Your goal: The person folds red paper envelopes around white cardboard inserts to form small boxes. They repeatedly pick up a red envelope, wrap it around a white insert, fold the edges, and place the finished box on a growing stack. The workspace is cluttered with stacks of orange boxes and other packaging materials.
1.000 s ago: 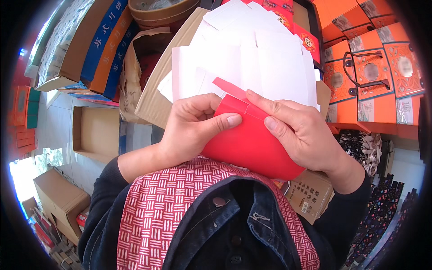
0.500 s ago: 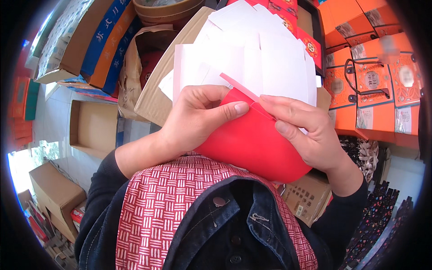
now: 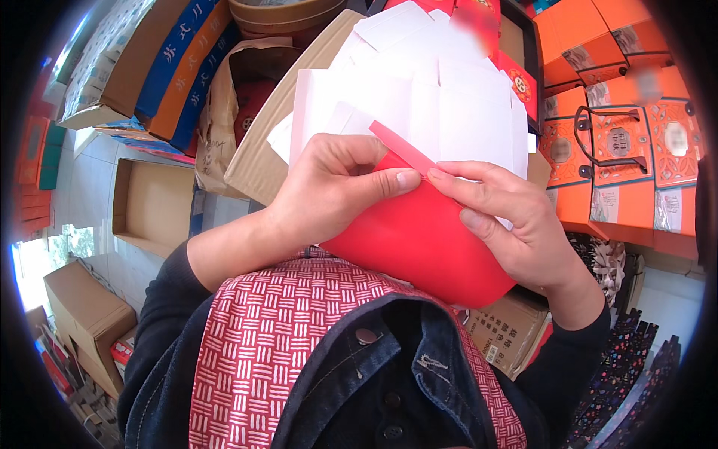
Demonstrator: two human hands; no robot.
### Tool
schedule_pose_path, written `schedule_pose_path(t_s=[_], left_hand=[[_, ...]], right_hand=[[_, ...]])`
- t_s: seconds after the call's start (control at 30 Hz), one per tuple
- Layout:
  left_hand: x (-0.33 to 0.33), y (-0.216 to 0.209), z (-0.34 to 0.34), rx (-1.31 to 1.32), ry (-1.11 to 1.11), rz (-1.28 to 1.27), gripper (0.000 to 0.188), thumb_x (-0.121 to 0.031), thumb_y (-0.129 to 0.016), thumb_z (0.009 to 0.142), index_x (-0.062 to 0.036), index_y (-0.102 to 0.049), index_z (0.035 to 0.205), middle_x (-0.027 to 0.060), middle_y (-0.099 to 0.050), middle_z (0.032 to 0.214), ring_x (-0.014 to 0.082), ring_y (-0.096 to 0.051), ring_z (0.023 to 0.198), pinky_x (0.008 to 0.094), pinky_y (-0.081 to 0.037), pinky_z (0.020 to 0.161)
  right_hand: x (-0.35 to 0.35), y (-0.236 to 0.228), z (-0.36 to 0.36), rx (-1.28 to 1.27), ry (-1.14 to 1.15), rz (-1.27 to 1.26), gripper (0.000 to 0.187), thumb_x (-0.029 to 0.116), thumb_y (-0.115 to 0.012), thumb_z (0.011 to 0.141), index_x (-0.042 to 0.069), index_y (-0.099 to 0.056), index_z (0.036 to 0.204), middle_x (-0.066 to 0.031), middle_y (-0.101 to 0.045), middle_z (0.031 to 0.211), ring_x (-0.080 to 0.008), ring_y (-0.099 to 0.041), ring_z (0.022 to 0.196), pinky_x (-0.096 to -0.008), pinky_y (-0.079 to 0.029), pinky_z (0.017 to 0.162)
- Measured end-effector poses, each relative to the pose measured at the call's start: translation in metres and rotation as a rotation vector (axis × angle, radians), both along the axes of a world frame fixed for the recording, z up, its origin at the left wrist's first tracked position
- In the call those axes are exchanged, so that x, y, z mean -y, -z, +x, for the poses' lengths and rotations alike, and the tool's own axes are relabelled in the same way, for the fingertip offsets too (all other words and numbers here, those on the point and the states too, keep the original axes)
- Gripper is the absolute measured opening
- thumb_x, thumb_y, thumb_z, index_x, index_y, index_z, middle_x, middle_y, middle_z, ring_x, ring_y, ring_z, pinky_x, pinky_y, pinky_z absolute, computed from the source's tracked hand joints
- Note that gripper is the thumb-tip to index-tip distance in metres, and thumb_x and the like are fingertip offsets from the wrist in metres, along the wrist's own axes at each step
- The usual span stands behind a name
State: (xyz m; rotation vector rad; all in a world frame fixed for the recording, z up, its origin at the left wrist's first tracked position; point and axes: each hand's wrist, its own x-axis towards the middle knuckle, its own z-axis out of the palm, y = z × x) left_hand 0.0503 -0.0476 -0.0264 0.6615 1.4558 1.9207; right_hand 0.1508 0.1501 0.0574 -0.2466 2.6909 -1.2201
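A glossy red sheet of thin card [image 3: 430, 251] bends in a curve close to my apron. Along its upper edge runs a narrow folded strip [image 3: 400, 146] with a paler pink face. My left hand [image 3: 318, 179] pinches the card by this edge, thumb on the red face. On the other side, my right hand [image 3: 520, 217] grips the same edge with thumb and fingers, its fingertips at the strip near my left thumb. Just beyond both hands lies a pile of white flattened card pieces [image 3: 475, 112].
Brown cardboard [image 3: 273, 123] sits under the white pile. Orange gift boxes [image 3: 572, 187], one with a dark handle, stack at the right. Red patterned boxes [image 3: 516, 82] lie at the back. A shallow open carton [image 3: 153, 202] and a closed carton [image 3: 93, 307] stand on the left.
My right fingertips have shifted slightly left along the folded strip, closer to my left thumb. The strip's pink face shows a little more broadly. Both hands keep hold of the card.
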Motion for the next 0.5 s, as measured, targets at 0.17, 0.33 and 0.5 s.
schedule_pose_path(t_s=[0.17,0.33,0.5], left_hand=[[-0.002,-0.004,-0.006,-0.029,-0.009,-0.036,0.023,-0.021,-0.067,0.089,0.0013,-0.069,0.089,0.0090,-0.068,0.071,0.0103,-0.062,0.058,0.0201,-0.050,0.054],[-0.011,-0.045,-0.057,-0.197,0.013,-0.248,0.029,-0.029,-0.068,0.087,-0.0002,-0.065,0.090,0.0085,-0.069,0.077,0.0131,-0.068,0.065,0.0197,-0.054,0.064],[-0.072,-0.089,-0.098,-0.723,0.083,-0.440,0.037,-0.031,-0.067,0.084,0.0035,-0.061,0.094,0.0193,-0.067,0.087,0.0291,-0.067,0.077,0.0349,-0.053,0.071]], right_hand=[[-0.005,-0.004,0.000,-0.010,-0.091,0.142,0.052,0.008,-0.061,0.087,0.011,-0.050,0.137,-0.0183,-0.057,0.123,-0.0255,-0.060,0.108,-0.0325,-0.049,0.089],[-0.035,-0.031,0.012,0.279,0.080,-0.184,0.079,0.020,-0.071,0.080,0.000,-0.032,0.145,-0.0177,-0.053,0.132,-0.0222,-0.054,0.118,-0.0338,-0.044,0.097],[-0.041,0.004,0.040,0.229,0.386,-0.214,0.045,0.009,-0.052,0.089,0.001,-0.045,0.133,-0.0131,-0.063,0.103,-0.0157,-0.062,0.087,-0.0295,-0.050,0.075]])
